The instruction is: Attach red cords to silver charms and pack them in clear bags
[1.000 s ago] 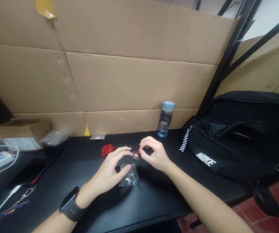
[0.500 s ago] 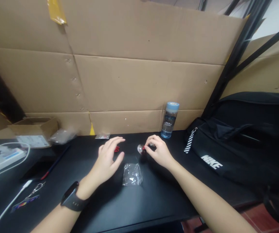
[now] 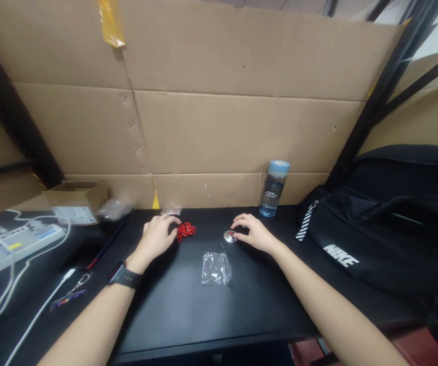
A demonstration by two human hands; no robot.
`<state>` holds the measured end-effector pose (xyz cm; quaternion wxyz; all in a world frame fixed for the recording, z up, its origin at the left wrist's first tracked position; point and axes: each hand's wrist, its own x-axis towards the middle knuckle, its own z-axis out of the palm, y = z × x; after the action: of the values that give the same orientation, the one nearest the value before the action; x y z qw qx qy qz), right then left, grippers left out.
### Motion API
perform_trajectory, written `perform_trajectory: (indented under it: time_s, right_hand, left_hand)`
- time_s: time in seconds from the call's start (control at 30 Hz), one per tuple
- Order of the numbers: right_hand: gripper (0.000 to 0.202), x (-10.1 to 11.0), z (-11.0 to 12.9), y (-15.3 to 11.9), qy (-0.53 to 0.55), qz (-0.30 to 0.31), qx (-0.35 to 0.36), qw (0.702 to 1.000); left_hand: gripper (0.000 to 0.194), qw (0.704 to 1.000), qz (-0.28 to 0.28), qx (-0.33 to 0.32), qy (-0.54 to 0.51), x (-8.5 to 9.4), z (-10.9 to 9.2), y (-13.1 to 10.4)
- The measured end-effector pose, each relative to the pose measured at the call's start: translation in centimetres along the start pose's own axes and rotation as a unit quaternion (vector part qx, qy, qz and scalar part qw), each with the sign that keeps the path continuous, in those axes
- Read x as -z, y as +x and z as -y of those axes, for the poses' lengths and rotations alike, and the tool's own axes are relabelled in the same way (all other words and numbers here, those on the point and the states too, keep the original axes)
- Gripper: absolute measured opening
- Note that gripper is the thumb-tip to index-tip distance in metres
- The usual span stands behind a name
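Note:
My left hand [image 3: 160, 235] rests beside a small heap of red loops [image 3: 186, 231], its fingertips at the heap's left edge. The fingers are curved and apart, with nothing visible between them. I cannot make out whether the loops are linked or loose. Over to the right, my right hand [image 3: 253, 231] is by a small shiny round disc [image 3: 229, 236] with red at its middle. Thumb and fingers are apart at the disc's right side, and the disc lies on the black table. A crumpled clear plastic bag [image 3: 215, 268] lies between the hands, nearer to me.
A blue-capped water bottle [image 3: 274, 188] stands by the cardboard wall, left of a black bag [image 3: 356, 229]. At left are an open cardboard box [image 3: 76, 201], a power strip [image 3: 24, 244], a white cable and a keychain [image 3: 68, 299]. Small plastic packets lie along the back.
The view has swung left. My left hand has moved from above the red loops to their left side, uncovering them. My right fingers have parted from their pinch, and the disc now lies flat.

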<state>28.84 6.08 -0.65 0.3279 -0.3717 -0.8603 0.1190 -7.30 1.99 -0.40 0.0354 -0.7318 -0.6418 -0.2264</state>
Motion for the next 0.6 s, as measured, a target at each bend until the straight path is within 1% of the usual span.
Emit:
perform_trajectory:
  time_s: [0.03, 0.07, 0.17, 0.2, 0.27, 0.33, 0.43, 0.6]
  right_hand:
    - [0.02, 0.5, -0.5, 0.0, 0.006, 0.004, 0.005, 1.0]
    - [0.024, 1.0, -1.2, -0.1, 0.006, -0.01, 0.0, 1.0]
    - [0.031, 1.9, -3.3, -0.4, -0.014, -0.052, -0.042, 0.998]
    - [0.034, 2.0, -3.9, -0.5, -0.019, -0.054, -0.053, 0.997]
    - [0.04, 1.9, -4.8, -0.6, -0.025, -0.039, -0.067, 0.997]
    - [0.042, 1.5, -5.3, -0.6, -0.034, -0.013, -0.076, 0.996]
    - [0.041, 1.1, -5.3, -0.5, -0.057, 0.014, -0.088, 0.994]
    - [0.035, 1.2, -5.3, -0.5, -0.07, 0.013, -0.07, 0.995]
  left_hand:
    - [0.025, 1.0, 0.003, 0.0, 0.002, -0.3, 0.1, 0.0]
    - [0.028, 1.0, 0.006, 0.001, 0.003, -0.6, 0.3, 0.1]
    - [0.03, 1.0, 0.016, 0.002, 0.005, -1.2, 1.1, 0.3]
    - [0.029, 1.0, 0.02, 0.001, 0.006, -1.3, 1.3, 0.3]
    - [0.026, 1.0, 0.028, -0.001, 0.007, -1.3, 1.5, 0.4]
    - [0.023, 0.999, 0.034, -0.002, 0.007, -1.3, 1.6, 0.4]
    - [0.022, 0.999, 0.035, 0.003, 0.004, -1.0, 1.4, 0.3]
    - [0.019, 1.0, 0.018, -0.002, 0.003, -0.2, 0.9, 0.3]
